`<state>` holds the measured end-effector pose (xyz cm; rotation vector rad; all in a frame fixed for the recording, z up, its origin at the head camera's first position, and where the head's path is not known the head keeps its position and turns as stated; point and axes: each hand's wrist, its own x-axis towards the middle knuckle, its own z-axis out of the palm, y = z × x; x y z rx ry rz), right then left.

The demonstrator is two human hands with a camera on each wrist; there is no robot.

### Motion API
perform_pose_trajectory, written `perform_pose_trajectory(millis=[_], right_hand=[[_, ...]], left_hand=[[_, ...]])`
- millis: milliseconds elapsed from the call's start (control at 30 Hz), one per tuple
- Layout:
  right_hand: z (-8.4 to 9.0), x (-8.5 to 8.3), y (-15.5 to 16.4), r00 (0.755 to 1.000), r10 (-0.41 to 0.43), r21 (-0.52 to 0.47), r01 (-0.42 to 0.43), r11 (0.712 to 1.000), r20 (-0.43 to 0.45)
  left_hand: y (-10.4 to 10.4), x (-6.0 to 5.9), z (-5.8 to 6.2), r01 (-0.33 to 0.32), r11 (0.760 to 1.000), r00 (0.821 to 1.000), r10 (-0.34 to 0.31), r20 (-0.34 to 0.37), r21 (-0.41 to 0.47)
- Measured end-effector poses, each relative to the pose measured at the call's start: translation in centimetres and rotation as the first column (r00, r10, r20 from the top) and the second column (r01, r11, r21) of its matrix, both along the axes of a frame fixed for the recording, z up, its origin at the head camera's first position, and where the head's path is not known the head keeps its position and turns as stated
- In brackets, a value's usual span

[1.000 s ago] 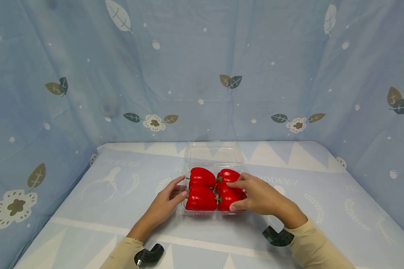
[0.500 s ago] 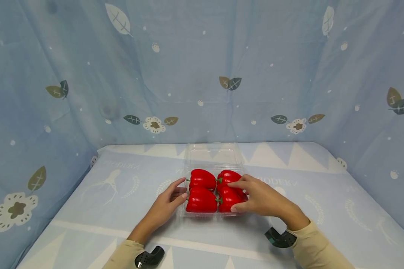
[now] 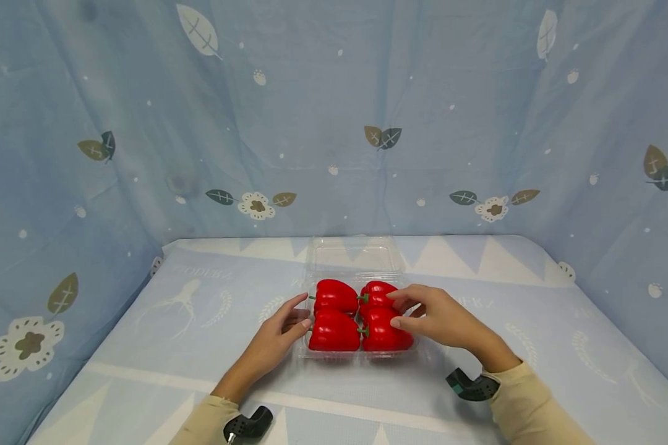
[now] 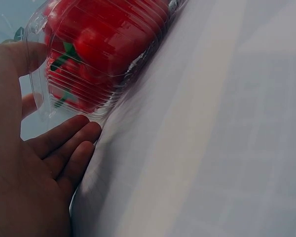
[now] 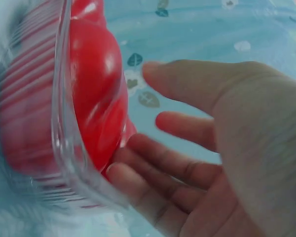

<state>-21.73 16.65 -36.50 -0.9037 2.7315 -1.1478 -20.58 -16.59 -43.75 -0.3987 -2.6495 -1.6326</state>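
A clear, ribbed plastic clamshell tray (image 3: 302, 346) holding four glossy red bell peppers (image 3: 334, 332) is set on the blue patterned table (image 3: 172, 346), between the two hands. The left hand (image 3: 278, 330) is laid with relaxed, nearly straight fingers (image 4: 71, 143) against the tray's left wall, touching it without gripping. The right hand (image 3: 436, 318) is held loosely spread at the tray's right side, its fingertips (image 5: 121, 173) resting against the peppers nearest it and at the rim; nothing is seen to be pinched. The tray's open lid (image 3: 353, 253) is lying flat on the table beyond both hands.

The tray is judged to be thin and flexible, likely to buckle or crackle if squeezed at mid-wall, and slippery on its smooth ribs. With four peppers inside, some weight is to be expected, so support under the base or at both opposite rims would be safest. The peppers look firm and slick.

The hinge between lid and tray is hard to make out through the clear plastic. The right wrist view is blurred, and the right thumb's contact cannot be told.
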Motion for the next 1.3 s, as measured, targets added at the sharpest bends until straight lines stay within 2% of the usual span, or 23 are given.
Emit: perform_pose_trajectory(millis=[100,200,333,500,667,933,1100,1233,1300], right_hand=[[-0.4,-0.7,0.4,0.998,-0.030,-0.075,0.033,0.997,0.047],[-0.6,-1.4,0.8,0.990,-0.043,-0.165,0.064,0.984,0.133],[-0.9,-2.2,1.4,0.971,-0.062,-0.274,0.126,0.953,0.233],[-1.6,-3.5,2.4,0.947,-0.105,-0.351,0.213,0.912,0.303],[-2.5,-5.0,3.1,0.924,-0.144,-0.372,0.280,0.885,0.353],[-3.1,-8.0,3.3,0.880,-0.221,-0.385,0.393,0.835,0.420],[-3.5,-9.5,3.5,0.860,-0.249,-0.365,0.428,0.827,0.445],[-3.8,-10.6,3.6,0.848,-0.259,-0.337,0.438,0.833,0.463],[-4.0,-11.1,3.5,0.850,-0.251,-0.331,0.429,0.840,0.464]], left_hand=[[-0.1,0.0,0.1,-0.003,1.000,1.000,0.003,0.002,-0.001],[-0.1,0.0,0.2,-0.004,1.000,1.000,0.004,0.004,-0.005],[-0.2,0.0,0.2,-0.007,1.000,1.000,0.007,0.004,-0.011],[-0.2,0.0,0.0,-0.003,1.000,1.000,0.003,0.011,-0.010],[-0.3,0.1,-0.3,0.015,1.000,1.000,-0.015,0.018,-0.009],[-0.3,0.0,0.1,0.020,1.000,1.000,-0.020,0.002,-0.011],[-0.2,0.1,0.0,0.004,1.000,1.000,-0.004,0.000,-0.026],[-0.1,0.1,0.0,-0.009,0.999,1.000,0.009,0.001,-0.033],[-0.2,0.1,-0.1,-0.013,0.999,1.000,0.013,-0.002,-0.038]])
